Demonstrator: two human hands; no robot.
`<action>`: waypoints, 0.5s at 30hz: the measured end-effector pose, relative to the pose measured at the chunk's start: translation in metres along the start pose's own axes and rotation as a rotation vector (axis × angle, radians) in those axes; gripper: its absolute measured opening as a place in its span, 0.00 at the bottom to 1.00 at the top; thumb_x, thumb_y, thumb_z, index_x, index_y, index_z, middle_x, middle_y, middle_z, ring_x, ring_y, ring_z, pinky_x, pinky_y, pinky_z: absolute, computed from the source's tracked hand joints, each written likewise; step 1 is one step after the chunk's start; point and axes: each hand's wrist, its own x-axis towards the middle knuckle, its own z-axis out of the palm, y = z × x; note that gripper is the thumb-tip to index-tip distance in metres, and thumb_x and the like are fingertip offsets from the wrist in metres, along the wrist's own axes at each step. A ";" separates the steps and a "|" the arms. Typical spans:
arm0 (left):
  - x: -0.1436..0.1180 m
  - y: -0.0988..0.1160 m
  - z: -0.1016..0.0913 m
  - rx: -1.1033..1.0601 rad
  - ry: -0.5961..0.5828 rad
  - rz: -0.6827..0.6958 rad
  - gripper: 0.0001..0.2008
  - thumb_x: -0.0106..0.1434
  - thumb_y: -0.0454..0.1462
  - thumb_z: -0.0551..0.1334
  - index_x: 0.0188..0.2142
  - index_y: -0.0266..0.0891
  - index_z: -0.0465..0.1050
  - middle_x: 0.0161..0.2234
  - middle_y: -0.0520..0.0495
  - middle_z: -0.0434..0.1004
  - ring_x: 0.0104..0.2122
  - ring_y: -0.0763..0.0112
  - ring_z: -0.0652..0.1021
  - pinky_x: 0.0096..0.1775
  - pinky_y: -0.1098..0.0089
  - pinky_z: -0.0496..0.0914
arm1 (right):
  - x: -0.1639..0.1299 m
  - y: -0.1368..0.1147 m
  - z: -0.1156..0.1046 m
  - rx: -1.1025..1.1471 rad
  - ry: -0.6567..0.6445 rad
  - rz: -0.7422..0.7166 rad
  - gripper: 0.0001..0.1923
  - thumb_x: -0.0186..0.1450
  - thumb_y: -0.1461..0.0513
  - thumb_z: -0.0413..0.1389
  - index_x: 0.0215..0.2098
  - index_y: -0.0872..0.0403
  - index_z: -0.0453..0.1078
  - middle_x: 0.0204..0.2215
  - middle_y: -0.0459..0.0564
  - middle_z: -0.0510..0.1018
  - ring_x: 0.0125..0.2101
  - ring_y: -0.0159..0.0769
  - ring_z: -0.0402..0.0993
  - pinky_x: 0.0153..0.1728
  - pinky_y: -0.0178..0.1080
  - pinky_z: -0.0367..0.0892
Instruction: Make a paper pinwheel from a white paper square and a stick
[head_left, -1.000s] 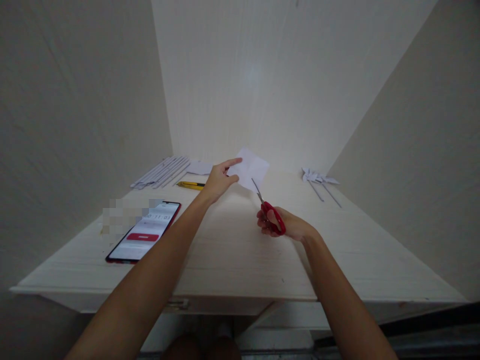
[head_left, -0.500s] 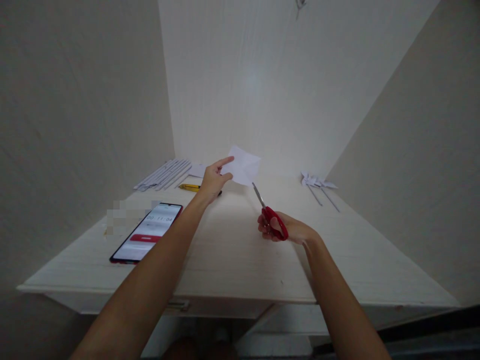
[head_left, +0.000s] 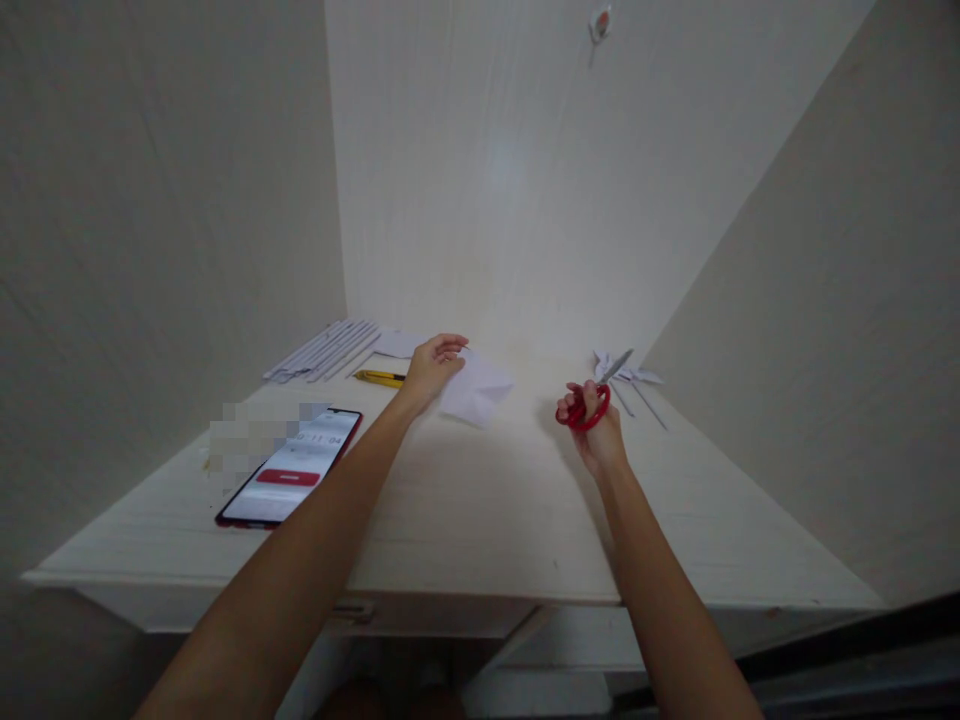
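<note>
Between the thumb and fingers of my left hand [head_left: 435, 372] is a white square of paper [head_left: 478, 390], hanging low over the table with slits or creases faintly visible. To its right, my right hand [head_left: 596, 430] grips red-handled scissors [head_left: 616, 366] by the loops, the blades pointing up and to the right, apart from the paper. Just behind the blades lie white paper pinwheels [head_left: 643, 376] on thin sticks, partly hidden by the scissors. A yellow utility knife [head_left: 381, 378] rests beside my left wrist, one end covered by it.
On the left a phone [head_left: 289, 478] shows a timer on its screen. Behind it lies a row of rolled paper sticks [head_left: 330, 350], with a flat sheet of paper [head_left: 397, 344] alongside. Walls enclose the white table [head_left: 480, 540] at the back and both sides.
The scissors have swung away from the paper's lower edge, up and to the right, with my right hand. My left hand has lowered the paper and tilted it toward the table.
</note>
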 end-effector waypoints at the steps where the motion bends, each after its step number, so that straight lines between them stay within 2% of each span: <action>1: -0.001 0.002 0.001 0.004 -0.017 -0.005 0.12 0.47 0.29 0.60 0.34 0.35 0.71 0.34 0.46 0.73 0.34 0.75 0.72 0.42 0.69 0.66 | 0.001 0.001 -0.001 -0.009 0.000 0.023 0.20 0.51 0.48 0.58 0.30 0.53 0.63 0.21 0.43 0.64 0.22 0.27 0.63 0.21 0.32 0.60; 6: -0.004 0.010 0.007 0.018 -0.095 -0.021 0.11 0.48 0.32 0.61 0.34 0.35 0.73 0.34 0.45 0.74 0.34 0.74 0.73 0.43 0.68 0.66 | -0.002 0.008 0.008 -0.089 0.028 0.063 0.23 0.45 0.47 0.61 0.26 0.52 0.58 0.23 0.42 0.65 0.22 0.26 0.63 0.21 0.31 0.60; 10: -0.006 0.014 0.012 0.026 -0.133 -0.007 0.13 0.48 0.31 0.61 0.35 0.34 0.73 0.35 0.44 0.74 0.35 0.73 0.73 0.43 0.68 0.66 | -0.007 0.010 0.015 -0.142 -0.071 0.063 0.25 0.45 0.44 0.59 0.25 0.52 0.55 0.25 0.44 0.67 0.25 0.27 0.63 0.23 0.32 0.59; 15: -0.008 0.015 0.016 0.010 -0.172 0.004 0.13 0.48 0.32 0.62 0.36 0.34 0.73 0.35 0.45 0.74 0.35 0.74 0.73 0.43 0.68 0.65 | -0.010 0.010 0.008 -0.209 -0.240 0.069 0.25 0.48 0.43 0.57 0.27 0.52 0.56 0.25 0.44 0.66 0.24 0.27 0.59 0.24 0.32 0.57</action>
